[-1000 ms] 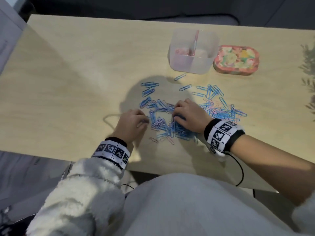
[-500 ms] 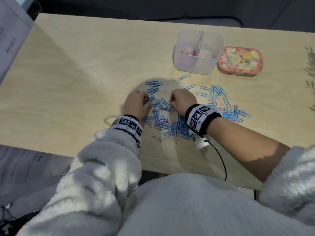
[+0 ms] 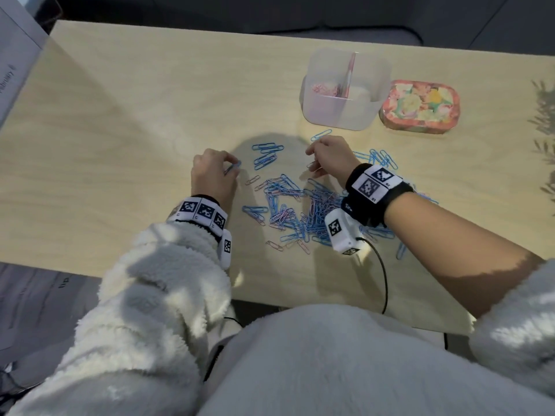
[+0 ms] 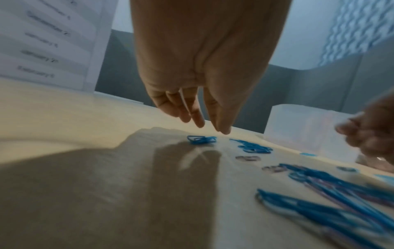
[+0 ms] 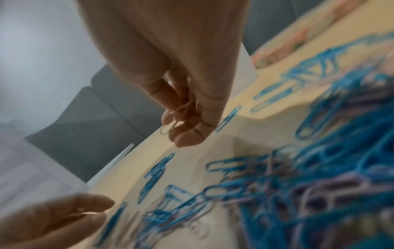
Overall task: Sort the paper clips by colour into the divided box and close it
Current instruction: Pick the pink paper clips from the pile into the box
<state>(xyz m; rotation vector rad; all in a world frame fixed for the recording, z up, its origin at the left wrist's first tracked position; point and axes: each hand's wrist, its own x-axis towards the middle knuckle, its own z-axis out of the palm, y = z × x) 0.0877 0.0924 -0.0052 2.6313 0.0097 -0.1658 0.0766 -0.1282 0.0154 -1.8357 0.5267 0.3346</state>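
A loose pile of blue and pink paper clips (image 3: 300, 205) lies mid-table. The translucent divided box (image 3: 372, 85) stands open at the far right, with pink clips (image 3: 322, 88) in its left compartment. Its floral lid (image 3: 420, 106) lies to the right of it. My left hand (image 3: 231, 165) hovers with straight fingers (image 4: 197, 118) just over a small bunch of blue clips (image 4: 201, 139) left of the pile. My right hand (image 3: 312, 157) is raised between pile and box, its fingers curled round a few pink clips (image 5: 177, 114).
Printed paper sheets (image 3: 15, 55) overlap the table's far left corner. A black cable (image 3: 383, 271) runs from my right wrist over the near table edge. Stray blue clips (image 3: 267, 154) lie between my hands. A dark sofa sits beyond the table.
Both hands have left the near side of the pile and moved away from me. The right hand has risen toward the box with pink clips; the left has shifted far-left.
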